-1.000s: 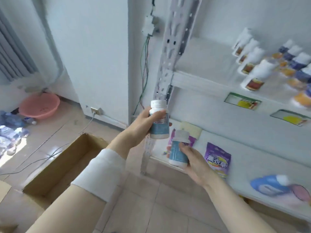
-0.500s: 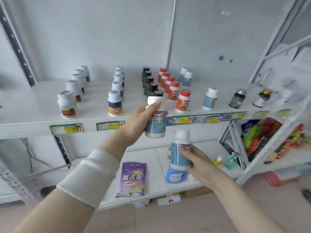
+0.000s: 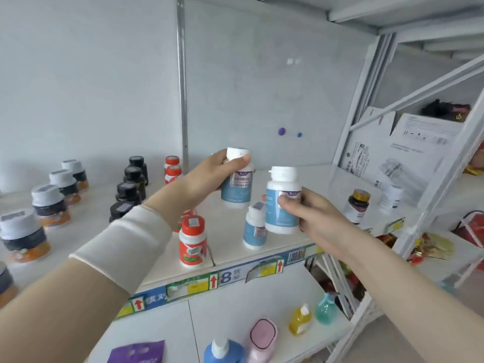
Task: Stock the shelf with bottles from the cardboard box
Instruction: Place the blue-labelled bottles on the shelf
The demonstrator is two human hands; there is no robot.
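Note:
My left hand [image 3: 209,176] grips a white-capped bottle with a blue label [image 3: 237,189] near its top, held above the white shelf [image 3: 309,176]. My right hand [image 3: 311,216] holds a second bottle of the same kind [image 3: 281,203] around its body, just right of the first and slightly lower. Both bottles hang upright over the shelf board. A matching blue-label bottle [image 3: 254,229] stands on the shelf directly under them. The cardboard box is out of view.
Rows of bottles stand on the shelf: red-capped ones [image 3: 192,241], black ones [image 3: 128,191], white-capped orange ones [image 3: 48,205] at left, a dark jar [image 3: 356,205] at right. Lower shelf holds pouches and small bottles [image 3: 301,319]. A metal upright [image 3: 429,203] stands at right.
The view has swung from the box and floor up to the shelf. Both hands have carried their bottles up and forward, over the shelf board above the blue-label row.

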